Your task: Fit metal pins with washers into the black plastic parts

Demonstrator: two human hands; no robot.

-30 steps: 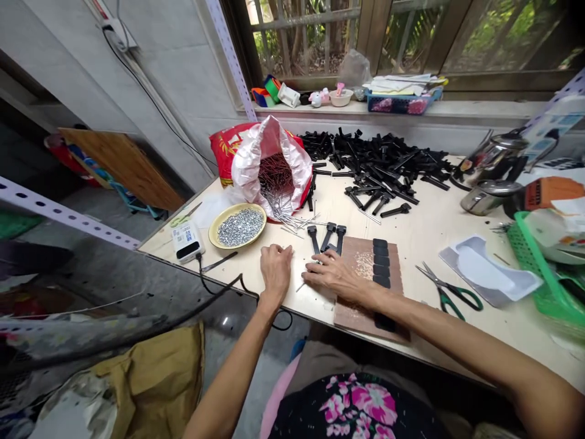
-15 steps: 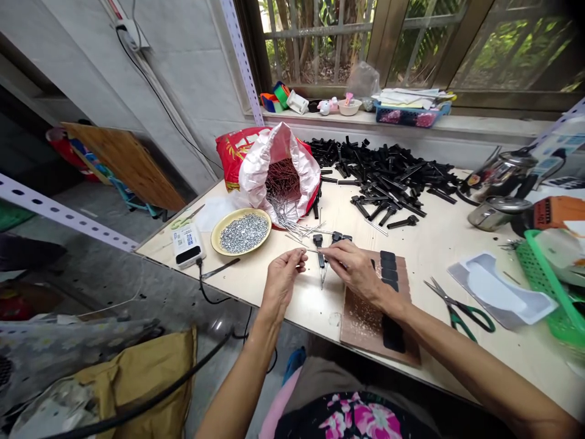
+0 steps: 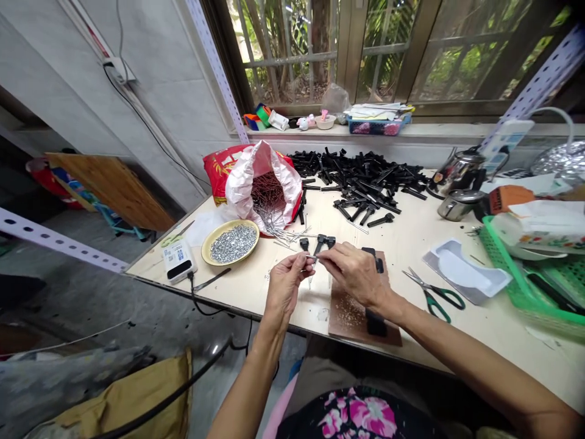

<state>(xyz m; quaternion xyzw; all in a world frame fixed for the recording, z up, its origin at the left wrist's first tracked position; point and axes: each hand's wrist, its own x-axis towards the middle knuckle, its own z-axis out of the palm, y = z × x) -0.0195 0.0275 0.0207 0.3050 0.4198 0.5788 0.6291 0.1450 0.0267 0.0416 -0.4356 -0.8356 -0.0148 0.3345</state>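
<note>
Pinched fingers of my left hand (image 3: 287,280) hold one end of a thin metal rod (image 3: 314,256) above the table. The fingers of my right hand (image 3: 354,271) are closed on the rod's other end, close to my left fingertips. Behind my hands lie a few black plastic pieces (image 3: 321,242) with thin rods. A yellow dish (image 3: 208,247) of small silvery metal parts stands to the left. An open red and white sack (image 3: 237,192) of thin rods lies behind it. Partly under my right forearm is a brown board (image 3: 342,314) with black pads.
A heap of black pieces (image 3: 365,174) lies at the back. To the right are green-handled scissors (image 3: 436,296), a white tray (image 3: 468,268), a green basket (image 3: 516,289) and a metal kettle (image 3: 461,167). A white device (image 3: 178,259) with a cable sits at the left edge.
My hands have come closer together, and the gap between their fingertips has narrowed. The camera view has shifted to the right.
</note>
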